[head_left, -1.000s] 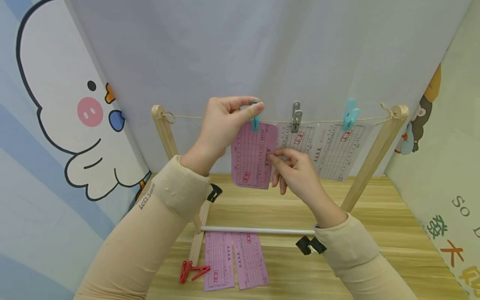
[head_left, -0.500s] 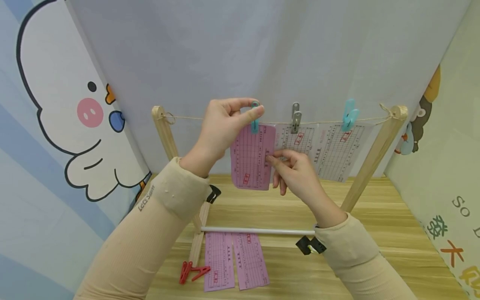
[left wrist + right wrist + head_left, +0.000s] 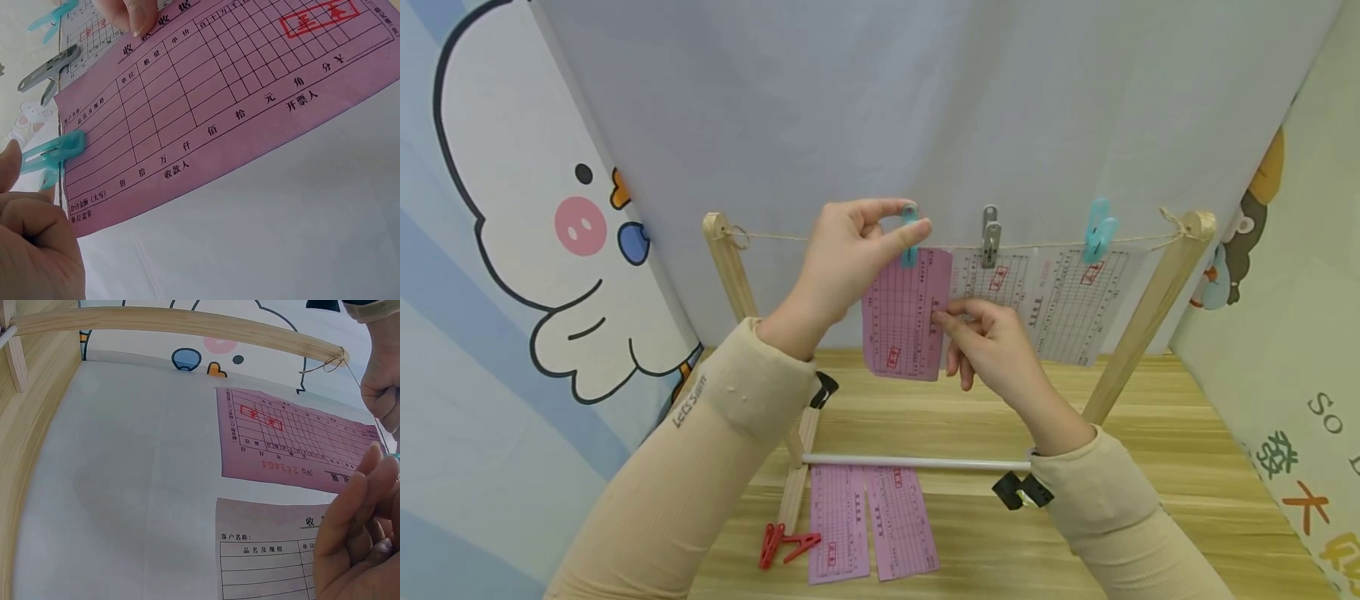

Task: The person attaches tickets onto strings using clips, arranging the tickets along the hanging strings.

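My left hand (image 3: pixel 838 262) pinches the handles of a turquoise clothespin (image 3: pixel 910 257) between thumb and forefinger. The clothespin sits over the string (image 3: pixel 786 237) and the top edge of a pink receipt slip (image 3: pixel 901 321), which hangs down from it; the left wrist view shows the clothespin (image 3: pixel 65 149) biting the slip's edge. With thumb and forefinger, my right hand (image 3: pixel 992 333) pinches that slip's right edge about midway down. Just right of it, a grey clothespin (image 3: pixel 992 242) and another turquoise clothespin (image 3: pixel 1099 233) hold white slips (image 3: pixel 1078 308), one partly behind my right hand.
Wooden posts (image 3: pixel 1131 333) carry the string, with a white rod (image 3: pixel 917 461) low between the sides. Two pink slips (image 3: pixel 838 525) and red clothespins (image 3: pixel 772 543) lie on the wooden tabletop (image 3: pixel 985 550). Black clips (image 3: pixel 1021 490) are at the frame's base.
The hands keep their grips, with only slight shifts. The string and pink slip dipped slightly after the first frame.
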Demonstrator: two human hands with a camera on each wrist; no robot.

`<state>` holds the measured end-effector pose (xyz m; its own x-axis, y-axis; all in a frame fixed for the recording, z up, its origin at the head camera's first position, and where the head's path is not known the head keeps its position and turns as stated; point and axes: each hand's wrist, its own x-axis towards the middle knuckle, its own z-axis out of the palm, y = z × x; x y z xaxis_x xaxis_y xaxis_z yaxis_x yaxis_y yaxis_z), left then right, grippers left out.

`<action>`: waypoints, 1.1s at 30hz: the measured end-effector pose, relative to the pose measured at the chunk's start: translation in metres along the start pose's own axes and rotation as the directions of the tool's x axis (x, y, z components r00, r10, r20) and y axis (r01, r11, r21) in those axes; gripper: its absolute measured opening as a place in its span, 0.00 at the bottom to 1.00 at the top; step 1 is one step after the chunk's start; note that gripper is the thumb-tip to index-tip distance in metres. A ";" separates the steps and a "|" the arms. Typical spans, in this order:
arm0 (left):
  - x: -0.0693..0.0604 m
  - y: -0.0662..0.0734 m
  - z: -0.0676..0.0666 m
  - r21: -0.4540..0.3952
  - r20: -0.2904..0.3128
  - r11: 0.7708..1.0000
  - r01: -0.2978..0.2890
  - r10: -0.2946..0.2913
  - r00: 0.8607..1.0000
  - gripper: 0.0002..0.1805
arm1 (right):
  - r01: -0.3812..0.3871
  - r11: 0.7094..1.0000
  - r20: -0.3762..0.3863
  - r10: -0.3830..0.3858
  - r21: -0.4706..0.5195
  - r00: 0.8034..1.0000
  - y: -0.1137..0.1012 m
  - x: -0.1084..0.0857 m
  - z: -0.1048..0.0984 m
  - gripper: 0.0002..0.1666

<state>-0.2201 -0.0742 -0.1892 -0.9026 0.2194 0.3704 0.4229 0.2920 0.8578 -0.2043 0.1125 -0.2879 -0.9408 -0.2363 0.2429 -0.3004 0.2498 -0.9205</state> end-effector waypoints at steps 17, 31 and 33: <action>-0.001 -0.002 -0.002 0.002 0.017 1.000 0.022 -0.022 1.000 0.28 | -0.034 0.999 -0.036 0.035 0.035 0.999 0.002 -0.001 -0.003 0.20; -0.007 0.001 -0.005 -0.006 0.004 1.000 0.007 -0.007 1.000 0.27 | -0.012 1.000 -0.128 0.013 0.009 0.992 -0.004 -0.014 -0.004 0.18; -0.009 0.000 -0.007 -0.004 0.000 1.000 0.001 -0.001 1.000 0.27 | -0.010 1.000 -0.150 0.011 0.003 0.989 -0.003 -0.018 -0.004 0.18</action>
<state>-0.2123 -0.0826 -0.1905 -0.9031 0.2190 0.3693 0.4215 0.2882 0.8598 -0.1876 0.1197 -0.2884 -0.9568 -0.0901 0.2763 -0.2903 0.2495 -0.9238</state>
